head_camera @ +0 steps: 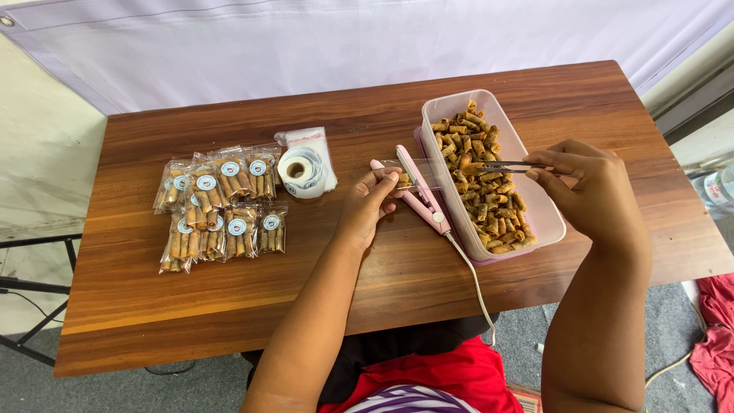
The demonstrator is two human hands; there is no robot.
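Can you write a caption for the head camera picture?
Left hand holds a clear bag; right hand tongs snack rolls.

Hidden, cropped and unreadable parts

The tong tips (489,165) are lost among the snack rolls (482,180), so whether a roll is gripped cannot be told. The right hand (592,187) covers the tong handles. The small clear bag (417,174) at the left hand's fingers (388,180) is too transparent for its contents to be made out. The pink sealer's cord (474,279) is lost past the worktop (382,291) edge. Sticker prints on the sealed packs (222,206) are too small to tell. A bottle (715,191) and red cloth (715,336) are cut off at the right edge; both arms are cropped at the bottom.
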